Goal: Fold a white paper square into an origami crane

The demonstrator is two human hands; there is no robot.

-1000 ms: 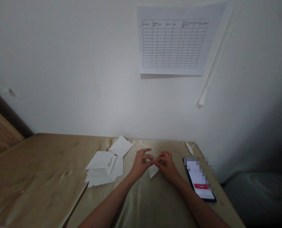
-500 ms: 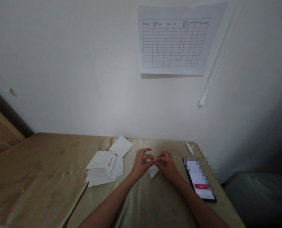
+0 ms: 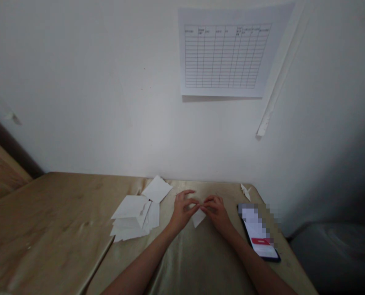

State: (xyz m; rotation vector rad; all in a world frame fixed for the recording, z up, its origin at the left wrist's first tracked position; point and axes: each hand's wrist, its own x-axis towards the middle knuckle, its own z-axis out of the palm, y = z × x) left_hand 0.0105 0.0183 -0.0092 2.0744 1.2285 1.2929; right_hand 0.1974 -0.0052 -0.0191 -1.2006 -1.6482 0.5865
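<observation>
A small piece of folded white paper (image 3: 197, 218) is pinched at its top between my two hands, its pointed lower end hanging toward me. My left hand (image 3: 182, 209) grips it between thumb and index finger, the other fingers raised and curved. From the right, my right hand (image 3: 215, 211) pinches the same top edge, fingertips almost touching those of the left. The fingers cover the paper's upper part. To the left lies a loose pile of white paper sheets (image 3: 130, 207), with a square white sheet (image 3: 157, 189) at its back.
A phone (image 3: 259, 233) with a lit, partly blurred screen lies right of my right forearm. Behind it rests a small folded paper shape (image 3: 245, 191). The table (image 3: 62, 221) has a shiny tan cover and meets a white wall bearing a printed grid sheet (image 3: 222, 57).
The paper between my fingers has tilted and its lower tip has risen slightly and moved left. My hands have shifted only a little; the pile and phone are unchanged.
</observation>
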